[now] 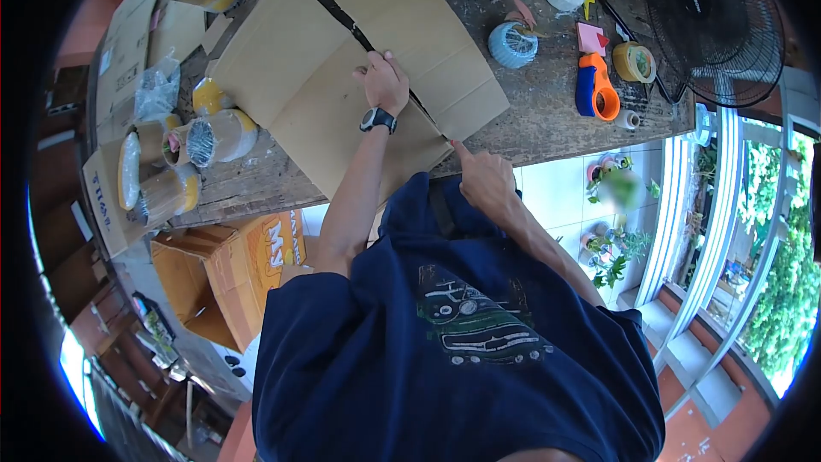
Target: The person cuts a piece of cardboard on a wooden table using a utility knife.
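Observation:
A large flattened cardboard box [291, 60] lies over the front of the wooden table, with a long dark gap running diagonally between its panels. My left hand [385, 85], a dark watch on its wrist, is closed with curled fingers at the edge of this gap. At the cardboard's near right corner is my right hand [487, 180], its index finger pointing along the lower end of the gap. A small red bit shows at that fingertip; I cannot tell what the hand holds, as the other fingers are folded under.
Wrapped cardboard tubes [218, 137] stand at the left. Behind are potted plants, among them a blue pot [513, 44]. An orange-and-blue tape dispenser [597, 90] sits at right, near a black fan [714, 26]. Below the table's left edge is an open carton [227, 269].

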Motion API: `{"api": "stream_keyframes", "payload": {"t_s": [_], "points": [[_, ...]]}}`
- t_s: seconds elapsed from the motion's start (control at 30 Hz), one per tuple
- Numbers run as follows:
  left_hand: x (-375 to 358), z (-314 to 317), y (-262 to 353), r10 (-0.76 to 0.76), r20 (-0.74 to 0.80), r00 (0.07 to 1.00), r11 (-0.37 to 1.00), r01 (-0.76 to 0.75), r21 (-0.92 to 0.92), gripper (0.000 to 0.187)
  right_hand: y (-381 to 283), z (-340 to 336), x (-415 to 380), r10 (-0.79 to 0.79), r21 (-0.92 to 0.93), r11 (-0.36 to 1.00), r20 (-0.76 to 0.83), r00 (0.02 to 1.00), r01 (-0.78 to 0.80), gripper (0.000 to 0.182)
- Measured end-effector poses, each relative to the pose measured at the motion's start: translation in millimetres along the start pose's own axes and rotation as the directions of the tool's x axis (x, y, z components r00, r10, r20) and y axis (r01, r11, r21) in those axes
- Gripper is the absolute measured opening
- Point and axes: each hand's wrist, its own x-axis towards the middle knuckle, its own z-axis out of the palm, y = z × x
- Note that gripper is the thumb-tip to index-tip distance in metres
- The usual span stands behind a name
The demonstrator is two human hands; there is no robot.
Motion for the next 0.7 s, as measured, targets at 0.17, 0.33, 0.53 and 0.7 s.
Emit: {"api": "stream_keyframes", "payload": {"t_s": [0.17, 0.33, 0.53, 0.7], "points": [[3, 7, -8, -0.003, -0.019, 1.000, 1.000, 0.003, 0.023, 0.024, -2, -7, -18, 0.053, 0.014, 0.999, -0.001, 0.999, -0.053, 0.079], [1, 18, -13, 0.014, -0.075, 0.997, 1.000, -0.012, 0.025, 0.023, 0, -9, -23, 0.048, -0.002, 0.999, -0.002, 0.999, -0.048, 0.073], [9, 21, -18, -0.068, -0.018, 0.998, 0.996, 0.067, -0.056, 0.027, 14, 0, -53, 0.077, 0.080, 0.994, -0.018, 0.997, -0.075, 0.072], [-2, 13, -23, -0.200, 0.038, 0.979, 0.890, 0.198, -0.410, 0.032, 42, -23, -72, 0.220, 0.326, 0.934, -0.199, 0.955, -0.147, 0.064]]}}
